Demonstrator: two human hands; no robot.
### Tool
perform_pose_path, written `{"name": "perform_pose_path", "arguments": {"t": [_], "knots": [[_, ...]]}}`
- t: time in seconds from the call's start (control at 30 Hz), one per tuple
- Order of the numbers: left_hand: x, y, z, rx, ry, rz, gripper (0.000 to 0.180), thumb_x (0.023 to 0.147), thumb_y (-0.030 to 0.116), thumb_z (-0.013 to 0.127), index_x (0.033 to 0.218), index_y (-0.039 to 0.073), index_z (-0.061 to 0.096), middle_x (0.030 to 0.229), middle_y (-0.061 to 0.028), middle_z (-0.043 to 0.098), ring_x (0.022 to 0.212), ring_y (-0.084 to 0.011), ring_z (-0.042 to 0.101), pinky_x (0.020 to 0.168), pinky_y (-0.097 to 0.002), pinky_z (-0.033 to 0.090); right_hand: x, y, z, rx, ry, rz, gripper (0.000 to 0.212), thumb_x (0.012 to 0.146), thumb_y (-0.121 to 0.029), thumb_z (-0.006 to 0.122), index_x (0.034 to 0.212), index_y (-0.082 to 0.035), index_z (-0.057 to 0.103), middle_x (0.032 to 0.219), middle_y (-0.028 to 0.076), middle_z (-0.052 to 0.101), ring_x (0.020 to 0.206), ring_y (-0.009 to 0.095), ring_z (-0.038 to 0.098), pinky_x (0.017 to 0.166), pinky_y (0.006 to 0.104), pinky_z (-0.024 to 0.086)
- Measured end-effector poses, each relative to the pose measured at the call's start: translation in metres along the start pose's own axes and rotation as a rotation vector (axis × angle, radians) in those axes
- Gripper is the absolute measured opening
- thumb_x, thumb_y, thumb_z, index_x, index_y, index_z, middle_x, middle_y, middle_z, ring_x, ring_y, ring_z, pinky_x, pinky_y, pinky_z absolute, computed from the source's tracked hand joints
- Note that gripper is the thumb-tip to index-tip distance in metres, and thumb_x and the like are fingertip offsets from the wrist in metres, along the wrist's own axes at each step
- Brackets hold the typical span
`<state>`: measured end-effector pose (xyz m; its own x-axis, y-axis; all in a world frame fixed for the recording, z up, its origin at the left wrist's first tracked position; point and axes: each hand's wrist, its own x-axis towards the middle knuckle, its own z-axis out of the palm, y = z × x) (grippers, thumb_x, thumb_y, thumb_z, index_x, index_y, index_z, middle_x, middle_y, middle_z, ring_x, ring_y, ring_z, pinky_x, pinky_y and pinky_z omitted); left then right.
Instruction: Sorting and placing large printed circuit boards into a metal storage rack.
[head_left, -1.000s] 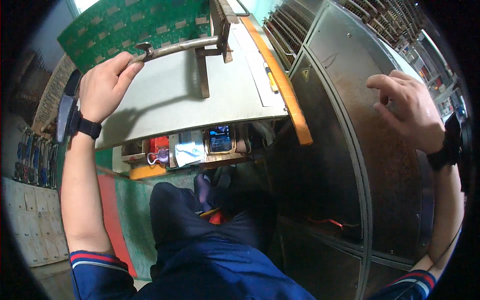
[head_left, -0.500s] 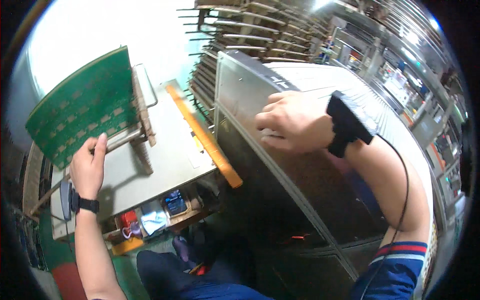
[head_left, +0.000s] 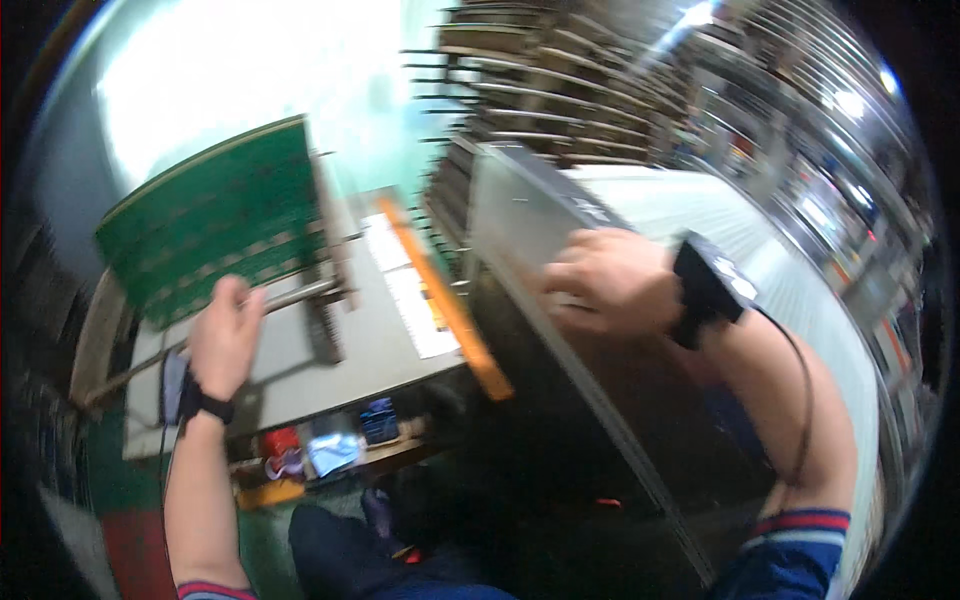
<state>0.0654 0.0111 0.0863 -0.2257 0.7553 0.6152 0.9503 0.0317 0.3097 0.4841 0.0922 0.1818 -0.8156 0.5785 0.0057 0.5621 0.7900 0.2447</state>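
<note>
A green circuit board panel (head_left: 215, 215) with rows of pale pads leans on a wooden rack (head_left: 327, 245) on the table at left. Just in front of its lower edge is my left hand (head_left: 225, 345), thumb and index finger apart. Blur hides whether it touches the panel or the rack's rail (head_left: 295, 296). Over the near edge of a dark-sided machine (head_left: 525, 210), my right hand (head_left: 620, 280) is closed with bent fingers. What those fingers hold, if anything, is hidden.
An orange bar (head_left: 445, 300) runs along the right of the pale tabletop (head_left: 390, 365). Below it, an open shelf holds a red item (head_left: 282, 440) and a light blue one (head_left: 335, 453). Slatted racks (head_left: 560, 95) stand behind. The machine's ribbed pale top (head_left: 790, 290) extends right.
The view has shifted, so most things sit farther right and lower. My left hand has turned slightly and its thumb points more to the right. The panel stays on the rack.
</note>
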Motion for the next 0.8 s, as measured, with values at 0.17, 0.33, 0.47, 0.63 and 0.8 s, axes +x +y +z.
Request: {"name": "perform_pose_path", "arguments": {"t": [0.17, 0.33, 0.47, 0.63, 0.8], "knots": [[-0.013, -0.024, -0.029, 0.284, -0.155, 0.262, 0.042, 0.088, 0.044, 0.063, 0.103, 0.005, 0.061, 0.094, -0.0182, 0.067, 0.091, -0.0386, 0.063, 0.084, -0.0491, 0.045, -0.007, 0.003, -0.003, 0.063, 0.076, -0.107, 0.022, 0.081, -0.023, 0.068, 0.098, -0.009, 0.065, 0.091, 0.011, 0.063, 0.096, 0.031, 0.059, 0.083, 0.0433, 0.049], [-0.023, -0.041, -0.035, 0.349, -0.041, 0.276, 0.044, 0.08, 0.045, 0.07, 0.102, 0.007, 0.063, 0.095, -0.0148, 0.065, 0.097, -0.0357, 0.06, 0.085, -0.0465, 0.043, 0.001, -0.004, -0.008, 0.079, 0.126, -0.131, 0.018, 0.082, -0.022, 0.065, 0.091, -0.006, 0.062, 0.088, 0.013, 0.06, 0.089, 0.034, 0.059, 0.078, 0.0447, 0.049], [-0.009, -0.042, -0.027, 0.38, -0.091, 0.185, 0.04, 0.08, 0.046, 0.071, 0.08, 0.008, 0.06, 0.076, -0.0121, 0.064, 0.075, -0.0344, 0.063, 0.065, -0.0446, 0.048, -0.008, -0.014, -0.026, 0.195, 0.038, 0.051, 0.022, 0.075, -0.016, 0.073, 0.079, -0.006, 0.053, 0.084, 0.013, 0.057, 0.083, 0.035, 0.057, 0.073, 0.0445, 0.047], [-0.002, -0.055, -0.019, 0.431, -0.046, 0.16, 0.042, 0.084, 0.05, 0.067, 0.075, 0.009, 0.062, 0.068, -0.012, 0.065, 0.065, -0.034, 0.066, 0.058, -0.044, 0.05, -0.026, 0.009, -0.01, 0.329, 0.483, 0.126, 0.03, 0.078, -0.006, 0.067, 0.063, -0.004, 0.041, 0.057, 0.005, 0.034, 0.052, 0.02, 0.037, 0.051, 0.0319, 0.031], [0.01, -0.061, -0.006, 0.437, -0.045, 0.179, 0.042, 0.085, 0.05, 0.066, 0.075, 0.009, 0.057, 0.069, -0.0123, 0.064, 0.067, -0.0344, 0.065, 0.056, -0.044, 0.049, -0.04, 0.037, 0.002, 1.371, 0.654, 0.27, 0.024, 0.086, -0.009, 0.061, 0.073, -0.012, 0.041, 0.063, -0.003, 0.037, 0.053, 0.008, 0.037, 0.048, 0.0236, 0.031]]}}
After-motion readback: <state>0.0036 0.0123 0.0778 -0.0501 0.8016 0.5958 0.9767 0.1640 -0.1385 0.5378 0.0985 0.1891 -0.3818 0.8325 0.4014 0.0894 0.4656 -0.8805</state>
